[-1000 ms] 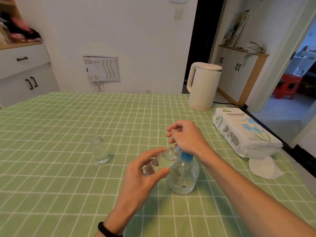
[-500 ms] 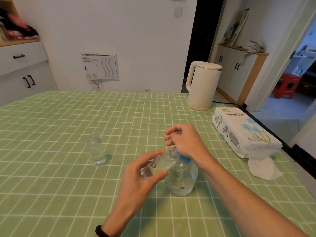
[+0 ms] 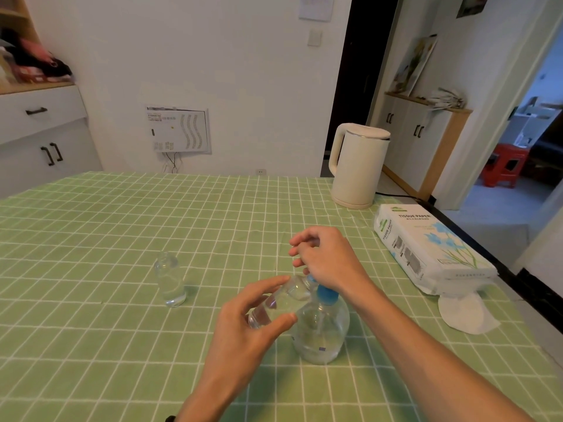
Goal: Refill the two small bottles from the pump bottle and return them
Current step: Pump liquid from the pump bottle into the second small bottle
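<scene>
**Lower centre of the frame: first fill under way, pose held**

Lower centre, nearest the camera: the left hand [image 3: 243,327] pinches the held small bottle [image 3: 274,304] between thumb and fingers. The bottle is tilted, its mouth up against the blue pump head [image 3: 327,293] of the pump bottle [image 3: 323,333], which stands on the counter [image 3: 91,239].

Just behind: the right hand [image 3: 327,260] sits over the pump head with its fingers loosely curled. What touches the head is hidden under the hand, so I cannot tell whether it grips or only presses.

Change over the last second: almost none. Both hands and both bottles keep the same relation; only the view has shifted a little. I cannot read any rise in liquid level.

Judgement: pumping into the first bottle is still in progress, and this step is not yet finished.

Appearance: the held small bottle is clear and uncapped and shows some clear liquid. The pump bottle is clear, rounded and holds liquid.

Left of centre, well apart from the hands: the second small bottle [image 3: 169,281] stands upright, clear, with a little liquid at its base. It is still to be filled, and neither bottle has been returned.

Right of the frame: a tissue pack [image 3: 426,248] with a loose sheet in front of it. Further back stands a cream kettle [image 3: 356,166].
</scene>
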Motion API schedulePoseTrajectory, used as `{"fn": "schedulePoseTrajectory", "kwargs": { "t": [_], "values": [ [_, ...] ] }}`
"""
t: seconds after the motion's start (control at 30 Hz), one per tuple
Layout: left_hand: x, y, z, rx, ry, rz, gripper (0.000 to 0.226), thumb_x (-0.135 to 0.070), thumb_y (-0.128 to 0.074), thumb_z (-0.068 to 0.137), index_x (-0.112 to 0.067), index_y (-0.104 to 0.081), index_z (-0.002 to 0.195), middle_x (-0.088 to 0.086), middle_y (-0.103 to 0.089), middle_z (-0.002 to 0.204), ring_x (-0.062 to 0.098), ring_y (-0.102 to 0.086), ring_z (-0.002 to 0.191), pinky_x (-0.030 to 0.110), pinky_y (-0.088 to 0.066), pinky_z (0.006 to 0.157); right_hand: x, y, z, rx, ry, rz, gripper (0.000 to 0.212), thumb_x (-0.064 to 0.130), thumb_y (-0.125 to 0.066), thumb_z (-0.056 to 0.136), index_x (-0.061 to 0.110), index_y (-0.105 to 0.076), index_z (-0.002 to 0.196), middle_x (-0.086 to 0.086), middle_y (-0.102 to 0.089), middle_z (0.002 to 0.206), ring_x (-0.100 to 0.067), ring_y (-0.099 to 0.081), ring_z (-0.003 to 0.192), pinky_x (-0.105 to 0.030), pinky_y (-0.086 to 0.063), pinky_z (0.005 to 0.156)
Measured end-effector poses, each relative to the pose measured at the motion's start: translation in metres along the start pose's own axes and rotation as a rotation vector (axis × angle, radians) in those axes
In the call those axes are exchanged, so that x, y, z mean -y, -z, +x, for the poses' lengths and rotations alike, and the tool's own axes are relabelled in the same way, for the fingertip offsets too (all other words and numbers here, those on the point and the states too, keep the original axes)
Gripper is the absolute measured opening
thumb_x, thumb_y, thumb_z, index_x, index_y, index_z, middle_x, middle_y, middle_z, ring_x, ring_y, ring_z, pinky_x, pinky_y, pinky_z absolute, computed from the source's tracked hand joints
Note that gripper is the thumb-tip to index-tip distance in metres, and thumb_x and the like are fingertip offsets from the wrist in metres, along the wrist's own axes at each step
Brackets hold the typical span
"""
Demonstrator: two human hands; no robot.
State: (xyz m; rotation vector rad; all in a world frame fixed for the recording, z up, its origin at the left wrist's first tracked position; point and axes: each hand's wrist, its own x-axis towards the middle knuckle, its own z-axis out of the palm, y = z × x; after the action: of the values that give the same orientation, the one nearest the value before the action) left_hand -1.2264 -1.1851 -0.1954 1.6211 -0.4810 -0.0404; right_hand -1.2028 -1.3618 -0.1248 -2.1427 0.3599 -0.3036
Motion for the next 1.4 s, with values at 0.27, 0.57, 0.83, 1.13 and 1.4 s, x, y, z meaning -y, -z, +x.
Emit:
{"fn": "schedulePoseTrajectory", "kwargs": {
  "t": [0.27, 0.57, 0.83, 1.13, 1.4],
  "values": [
    [0.006, -0.001, -0.002, -0.004, 0.011, 0.021, 0.061, -0.006, -0.090, 0.078, -0.054, -0.075, 0.114, -0.022, -0.080, 0.112, 0.004, -0.074, 0.105, 0.041, -0.063, 0.096, -0.013, -0.006, 0.001, 0.017, -0.066, 0.044, 0.031, 0.001, -0.051, 0.096, 0.021, -0.074, 0.091, 0.005, -0.079, 0.083, -0.007, -0.076, 0.071, -0.030, -0.061, 0.068],
    [0.003, 0.001, -0.001, 0.007, 0.016, 0.005, 0.057, -0.008, -0.091, 0.080, -0.049, -0.076, 0.117, -0.019, -0.079, 0.117, 0.008, -0.074, 0.107, 0.044, -0.063, 0.095, -0.004, 0.000, -0.005, -0.043, -0.053, 0.162, 0.023, 0.012, -0.055, 0.101, 0.021, -0.075, 0.094, 0.007, -0.080, 0.085, -0.007, -0.077, 0.075, -0.030, -0.062, 0.074],
    [0.000, 0.001, -0.002, 0.003, -0.017, 0.003, 0.050, -0.032, -0.086, 0.074, -0.051, -0.074, 0.119, -0.018, -0.079, 0.118, 0.013, -0.074, 0.105, 0.045, -0.064, 0.093, -0.004, 0.016, -0.022, -0.001, -0.045, 0.399, 0.031, 0.041, -0.057, 0.103, 0.021, -0.080, 0.096, 0.008, -0.082, 0.092, -0.006, -0.077, 0.090, -0.030, -0.058, 0.086],
    [0.004, -0.002, -0.001, 0.025, -0.026, 0.012, 0.049, -0.028, -0.085, 0.077, -0.047, -0.074, 0.120, -0.018, -0.078, 0.121, 0.016, -0.074, 0.107, 0.046, -0.064, 0.094, -0.040, -0.005, -0.062, -0.038, -0.069, 0.331, 0.077, 0.071, -0.033, 0.096, 0.010, -0.064, 0.061, 0.004, -0.042, 0.052, -0.013, -0.041, 0.053, -0.033, -0.042, 0.065],
    [0.011, -0.001, 0.001, 0.012, -0.023, 0.036, 0.051, -0.018, -0.090, 0.079, -0.044, -0.076, 0.120, -0.016, -0.079, 0.120, 0.016, -0.074, 0.110, 0.047, -0.061, 0.099, -0.043, -0.024, -0.060, -0.279, 0.027, 0.303, 0.059, 0.057, -0.033, 0.089, 0.025, -0.042, 0.040, 0.012, -0.037, 0.041, -0.006, -0.032, 0.043, -0.037, -0.033, 0.058]
  ]
}}
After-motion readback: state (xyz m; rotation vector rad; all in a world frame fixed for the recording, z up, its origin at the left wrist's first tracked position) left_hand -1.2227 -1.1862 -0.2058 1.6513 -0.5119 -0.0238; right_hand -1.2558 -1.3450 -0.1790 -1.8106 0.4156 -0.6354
